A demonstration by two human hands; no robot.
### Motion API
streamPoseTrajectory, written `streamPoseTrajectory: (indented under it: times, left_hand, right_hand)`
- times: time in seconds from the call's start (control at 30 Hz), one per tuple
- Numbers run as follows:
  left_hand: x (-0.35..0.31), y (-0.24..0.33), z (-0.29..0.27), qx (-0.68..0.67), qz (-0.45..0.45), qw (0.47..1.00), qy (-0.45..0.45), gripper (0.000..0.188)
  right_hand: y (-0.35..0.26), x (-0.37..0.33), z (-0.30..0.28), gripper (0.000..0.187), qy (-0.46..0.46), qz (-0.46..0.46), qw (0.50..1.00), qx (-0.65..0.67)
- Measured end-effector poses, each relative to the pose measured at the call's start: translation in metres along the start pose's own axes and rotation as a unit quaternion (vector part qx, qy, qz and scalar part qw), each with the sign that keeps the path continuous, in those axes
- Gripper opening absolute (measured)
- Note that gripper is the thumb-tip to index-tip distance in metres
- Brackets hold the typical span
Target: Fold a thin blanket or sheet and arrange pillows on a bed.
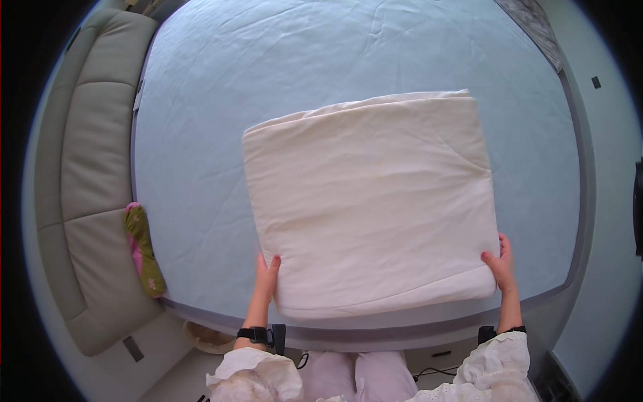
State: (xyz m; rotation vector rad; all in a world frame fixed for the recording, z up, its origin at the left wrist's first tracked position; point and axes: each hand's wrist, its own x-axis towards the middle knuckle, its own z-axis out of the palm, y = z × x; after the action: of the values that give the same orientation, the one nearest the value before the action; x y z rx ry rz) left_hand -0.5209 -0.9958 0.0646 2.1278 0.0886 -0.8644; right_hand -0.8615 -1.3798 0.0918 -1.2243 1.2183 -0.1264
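Observation:
A thick, cream-white folded cloth (375, 201), roughly square, is spread flat over the near part of the bed. Layered edges show along its far side, and a seam runs along its rounded near edge. My left hand (268, 269) grips its left edge near the front corner, thumb on top and fingers mostly hidden beside or under the fabric. At the opposite edge, my right hand (499, 262) holds the cloth the same way, thumb on top and fingers curled around the side. Whether the cloth rests fully on the bed or is slightly raised I cannot tell.
The bed (321, 53) has a light blue sheet and a grey border. A padded grey headboard (100, 147) lines the left side. Against it lies a green and pink fabric item (143, 251). Grey patterned fabric (534, 27) lies at the far right corner; a wall (613, 201) stands right.

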Motion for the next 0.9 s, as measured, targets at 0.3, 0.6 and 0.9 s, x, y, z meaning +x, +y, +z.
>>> streamPoseTrajectory:
  times: [0.3,0.6,0.9]
  left_hand:
    - [-0.073,-0.059,-0.015,-0.251,-0.094,0.957,-0.107,0.070]
    - [-0.069,-0.048,-0.033,-0.164,-0.082,0.947,-0.262,0.107]
    - [-0.080,-0.083,-0.003,0.092,0.272,0.951,0.110,0.081]
  right_hand:
    - [0.038,0.002,-0.015,0.053,0.160,-0.069,0.958,-0.226]
    - [0.051,-0.011,-0.018,0.082,-0.049,0.078,0.996,0.008]
    - [0.054,-0.040,0.011,0.063,0.009,0.116,0.989,0.094]
